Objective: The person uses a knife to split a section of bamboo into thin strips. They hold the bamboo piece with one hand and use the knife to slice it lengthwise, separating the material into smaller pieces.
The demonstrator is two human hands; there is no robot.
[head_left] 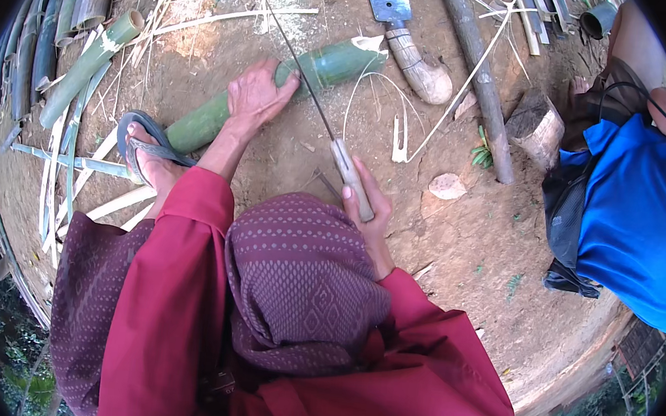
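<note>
The right hand (366,207) is wrapped tight around the pale wooden handle of a long thin-bladed knife (308,87), whose blade runs up and away to cross the green bamboo section (280,92) lying on the bare earth ground (464,243). The left hand (257,94) lies flat, fingers spread, pressed on top of the bamboo just left of where the blade meets it. A foot in a grey flip-flop sandal (148,148) rests against the near end of the bamboo.

To do this cut well, it seems wise to keep the pressing fingers clear of the blade line, hold the bamboo steady with palm and foot, and keep the blade true to the grain.

Farther out lie a broad cleaver with a curved handle (411,36), thin split strips (69,145) at the left, a short log stump (536,127), and a seated person in a blue shirt (634,210) at the right.
</note>
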